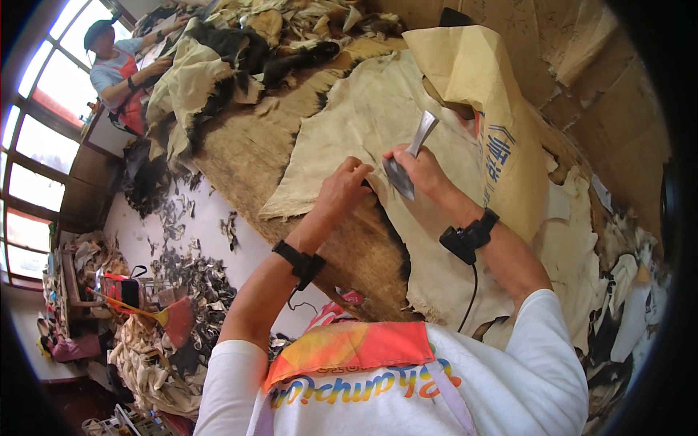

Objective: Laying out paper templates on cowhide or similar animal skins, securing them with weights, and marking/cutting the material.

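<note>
- Right hand (425, 171): grip closed round metal blade tool (408, 161), long axis slanting away.
- Left hand (342, 190): just left, fingers pressing pale hide (363, 116) on worktop (247, 152).

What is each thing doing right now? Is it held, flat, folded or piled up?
Left hand: pressing down on the hide's edge.
Right hand: closed around the blade.
Broad grey metal blade: held, tip on the hide.
Pale cream animal hide: spread flat on the table.
Tan paper sack: folded over, lying on the hide.
Dark fur scraps: scattered on the floor.
</note>
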A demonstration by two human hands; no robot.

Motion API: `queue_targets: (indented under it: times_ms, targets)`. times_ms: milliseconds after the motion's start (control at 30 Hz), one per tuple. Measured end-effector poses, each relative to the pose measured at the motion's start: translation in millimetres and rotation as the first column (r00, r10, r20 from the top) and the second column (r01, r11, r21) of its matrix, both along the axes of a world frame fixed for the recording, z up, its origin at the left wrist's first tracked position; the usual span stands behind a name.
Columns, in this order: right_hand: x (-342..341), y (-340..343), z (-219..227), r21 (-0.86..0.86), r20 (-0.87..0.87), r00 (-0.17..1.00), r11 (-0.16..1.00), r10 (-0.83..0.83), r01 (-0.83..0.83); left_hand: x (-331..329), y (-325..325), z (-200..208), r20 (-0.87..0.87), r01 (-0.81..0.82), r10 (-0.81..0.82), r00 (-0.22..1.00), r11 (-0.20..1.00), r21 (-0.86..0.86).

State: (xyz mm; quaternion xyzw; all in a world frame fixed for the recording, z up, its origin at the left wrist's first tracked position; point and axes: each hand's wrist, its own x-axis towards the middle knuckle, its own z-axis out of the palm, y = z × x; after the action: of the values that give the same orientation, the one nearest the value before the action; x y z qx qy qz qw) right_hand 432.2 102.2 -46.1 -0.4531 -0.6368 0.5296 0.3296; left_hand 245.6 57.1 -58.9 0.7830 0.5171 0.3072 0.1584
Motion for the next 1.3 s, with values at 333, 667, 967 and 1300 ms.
queue_targets:
  times_ms: [333, 667, 967, 1300]
  targets:
    - [-30, 9, -18, 0.090, -0.096, 0.994, 0.994, -0.044, 0.053, 0, 2, -2, -0.175, 0.028, -0.005, 0.985, 0.991, 0.131]
    - [-39, 7, -31, 0.257, -0.099, 0.993, 0.962, -0.071, 0.094, -2, 3, -4, -0.076, 0.048, -0.037, 0.996, 0.989, 0.139]
    - [-39, 6, -31, 0.310, -0.058, 0.995, 0.946, -0.083, 0.097, -3, 2, -3, -0.080, 0.036, -0.030, 0.996, 0.996, 0.077]
    - [-32, -6, -28, 0.270, 0.007, 0.999, 0.962, -0.051, 0.047, -5, 7, -5, -0.084, 0.057, -0.047, 0.995, 0.991, 0.119]
